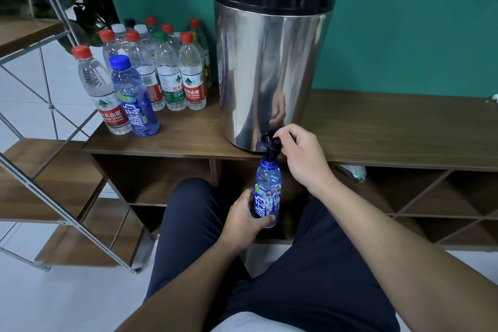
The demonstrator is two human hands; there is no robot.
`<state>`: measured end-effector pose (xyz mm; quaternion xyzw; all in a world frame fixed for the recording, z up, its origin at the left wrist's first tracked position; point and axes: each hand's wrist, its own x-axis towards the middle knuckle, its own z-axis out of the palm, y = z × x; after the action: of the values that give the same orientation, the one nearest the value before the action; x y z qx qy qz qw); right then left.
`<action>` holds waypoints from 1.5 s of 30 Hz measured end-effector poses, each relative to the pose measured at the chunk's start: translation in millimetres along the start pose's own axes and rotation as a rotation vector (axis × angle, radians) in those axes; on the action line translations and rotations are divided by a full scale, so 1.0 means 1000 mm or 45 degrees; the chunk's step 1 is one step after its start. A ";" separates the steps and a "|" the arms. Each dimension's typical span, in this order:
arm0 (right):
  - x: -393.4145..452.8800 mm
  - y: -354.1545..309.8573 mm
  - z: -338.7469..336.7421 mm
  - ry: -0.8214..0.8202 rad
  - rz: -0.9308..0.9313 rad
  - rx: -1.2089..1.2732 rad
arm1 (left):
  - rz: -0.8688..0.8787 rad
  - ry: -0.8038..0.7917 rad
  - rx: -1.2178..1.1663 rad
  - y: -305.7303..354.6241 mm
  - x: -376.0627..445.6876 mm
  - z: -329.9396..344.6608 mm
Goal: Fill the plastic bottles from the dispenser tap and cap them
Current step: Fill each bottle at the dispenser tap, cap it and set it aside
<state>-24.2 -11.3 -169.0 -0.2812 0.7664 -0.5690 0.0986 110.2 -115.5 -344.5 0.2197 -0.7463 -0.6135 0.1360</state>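
My left hand wraps around the open blue bottle and holds it right under the black tap. My right hand pinches the tap's handle on the big shiny dispenser.

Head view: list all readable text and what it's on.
"农夫山泉" and "NONGFU SPRING": red label of the front red-capped bottle.
"农夫" (rest hidden), "饮用": green label of the green-capped bottle.
"脉动": capped blue bottle on the shelf.
"脉动", partly covered: blue bottle held by the left hand under the tap.
Smaller print on every label: too blurred.
Dispenser: no text.
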 end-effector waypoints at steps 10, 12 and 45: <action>-0.001 0.001 0.001 0.047 0.008 0.060 | 0.017 -0.011 0.036 -0.004 0.002 -0.001; -0.001 0.001 0.001 0.052 0.018 0.074 | 0.021 -0.016 0.041 -0.005 0.002 -0.001; 0.001 0.006 0.002 0.083 0.052 0.201 | 0.003 0.020 0.076 -0.007 0.003 -0.003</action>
<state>-26.3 -12.5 -174.5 -0.2381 0.7275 -0.6345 0.1070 110.3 -120.2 -350.5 0.2277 -0.7634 -0.5889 0.1359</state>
